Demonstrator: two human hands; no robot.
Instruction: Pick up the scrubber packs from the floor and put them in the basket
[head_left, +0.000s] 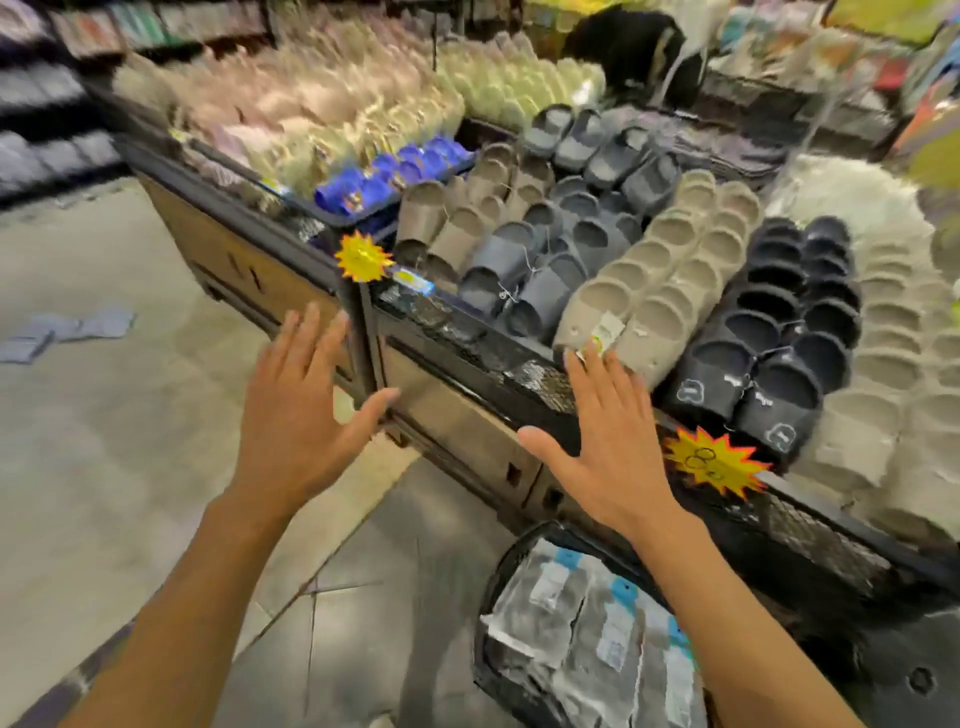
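- Scrubber packs (587, 634) sit stacked in the black basket (498, 571), bottom right
- both hands empty, fingers spread: left hand (301, 415), right hand (608, 447)
- more packs (62, 330) on the floor (104, 467), far left
- slippers (649, 291) on the display behind

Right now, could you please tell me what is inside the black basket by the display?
The basket holds several clear scrubber packs with blue tabs, lying overlapped. Whatever lies beneath them, and the basket's bottom, is covered.
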